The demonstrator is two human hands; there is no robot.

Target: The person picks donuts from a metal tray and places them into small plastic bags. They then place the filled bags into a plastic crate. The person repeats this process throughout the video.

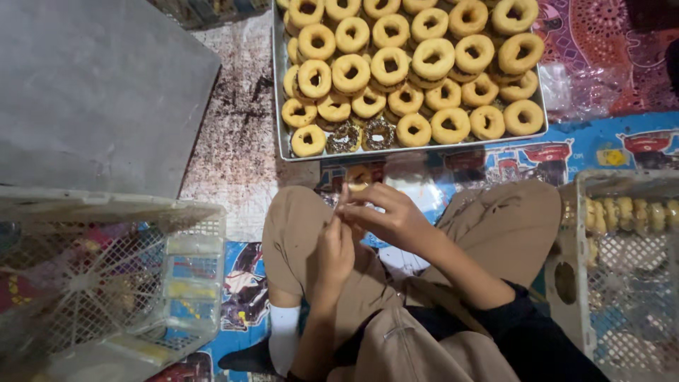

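Observation:
I sit cross-legged on the floor with both hands raised over my lap. My right hand (387, 213) pinches a pale ring doughnut (358, 187) at its fingertips, and most of it is hidden by the fingers. My left hand (334, 249) comes up from below and closes its fingertips on the same doughnut. Just beyond my knees lies a metal tray (278, 106) piled with several plain ring doughnuts (433, 58). Two dark sprinkle-topped doughnuts (361, 136) sit at the tray's near edge.
A white plastic lattice crate (106, 283) stands at my left. Another crate (587, 233) at my right holds a row of doughnuts (626, 213). A grey board (92, 92) lies at the upper left. Clear plastic bags (587, 85) rest on the patterned mat right of the tray.

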